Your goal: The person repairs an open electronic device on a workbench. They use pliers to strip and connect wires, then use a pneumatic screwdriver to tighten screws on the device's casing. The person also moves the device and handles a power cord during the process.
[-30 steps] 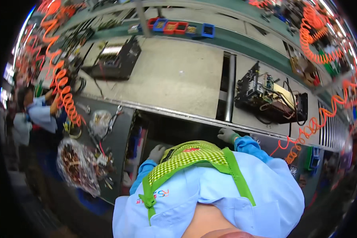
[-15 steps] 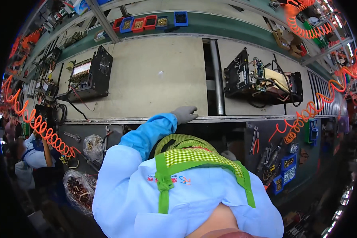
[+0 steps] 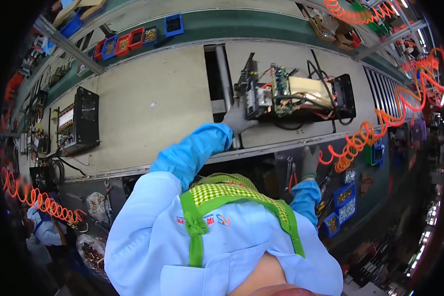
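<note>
My left hand (image 3: 238, 118), in a grey glove and blue sleeve, is at the left end panel of a black electronic unit (image 3: 301, 96) with its cover off. The thumb points right along the lower edge, apart from the fingers, which reach up beside the panel. Circuit boards, a yellowish-wrapped block and a looped black cable (image 3: 325, 81) show in the unit. My right hand (image 3: 310, 162), also gloved, is raised over the near bench with fingers stretched up, nothing seen in it. Close to it lie a wrench (image 3: 288, 170) and red-handled pliers (image 3: 293, 181).
Another open black unit (image 3: 76, 121) stands at the left on the conveyor. A metal roller (image 3: 223, 74) crosses the gap between boards. Orange coiled hoses (image 3: 360, 140) hang at both sides. Blue bins (image 3: 344, 196) of small parts sit at right; coloured bins (image 3: 172, 25) line the far shelf.
My left hand has moved right from the conveyor's near edge to the unit's end panel. My right hand has come up into clear sight. The whole view has swung right.
</note>
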The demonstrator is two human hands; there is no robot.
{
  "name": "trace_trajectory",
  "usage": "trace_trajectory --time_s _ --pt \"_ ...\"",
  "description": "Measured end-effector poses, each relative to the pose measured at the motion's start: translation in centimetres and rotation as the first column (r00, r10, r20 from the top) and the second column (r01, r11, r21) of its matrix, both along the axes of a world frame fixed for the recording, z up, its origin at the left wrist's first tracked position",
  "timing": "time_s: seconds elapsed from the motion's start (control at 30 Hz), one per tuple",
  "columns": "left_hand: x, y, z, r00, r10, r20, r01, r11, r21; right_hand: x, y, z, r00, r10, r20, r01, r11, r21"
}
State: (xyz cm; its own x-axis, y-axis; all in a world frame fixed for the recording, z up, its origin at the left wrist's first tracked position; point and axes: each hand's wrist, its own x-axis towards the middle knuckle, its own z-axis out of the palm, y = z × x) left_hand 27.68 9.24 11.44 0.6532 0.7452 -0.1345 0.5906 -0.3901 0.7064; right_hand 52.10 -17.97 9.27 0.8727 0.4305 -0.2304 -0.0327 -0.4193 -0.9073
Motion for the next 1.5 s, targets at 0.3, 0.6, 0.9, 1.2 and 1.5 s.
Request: trace_trajectory --time_s 0.3,0.6,0.9,1.2,1.5 --pt "2.0 -1.2 -3.2 0.927 0.351 0.132 -0.318 0.923 -0.216 24.8 6.8 -4.4 0.863 0.297 0.408 -0.275 0.955 -0.115" --pt "0.2 1.3 -3.2 0.867 0.396 0.302 -0.39 0.917 -0.08 28.6 5.2 -10.7 0.557 0.565 0.609 -0.442 0.822 -0.359" --pt "-15.1 4.1 4.0 0.864 0.498 0.074 -0.501 0.865 0.033 12.4 10.5 -5.5 0.357 0.78 0.513 -0.396 0.624 -0.674" --pt "-31.3 0.7 1.9 0.767 0.612 0.19 -0.627 0.779 0.02 -6.3 16.2 -3.5 0.728 0.561 0.393 -0.59 0.805 -0.057" --pt "-33.2 0.0 -0.4 0.747 0.651 0.131 -0.656 0.755 -0.01 -6.9 18.7 -3.7 0.64 0.606 0.472 -0.619 0.771 -0.15"
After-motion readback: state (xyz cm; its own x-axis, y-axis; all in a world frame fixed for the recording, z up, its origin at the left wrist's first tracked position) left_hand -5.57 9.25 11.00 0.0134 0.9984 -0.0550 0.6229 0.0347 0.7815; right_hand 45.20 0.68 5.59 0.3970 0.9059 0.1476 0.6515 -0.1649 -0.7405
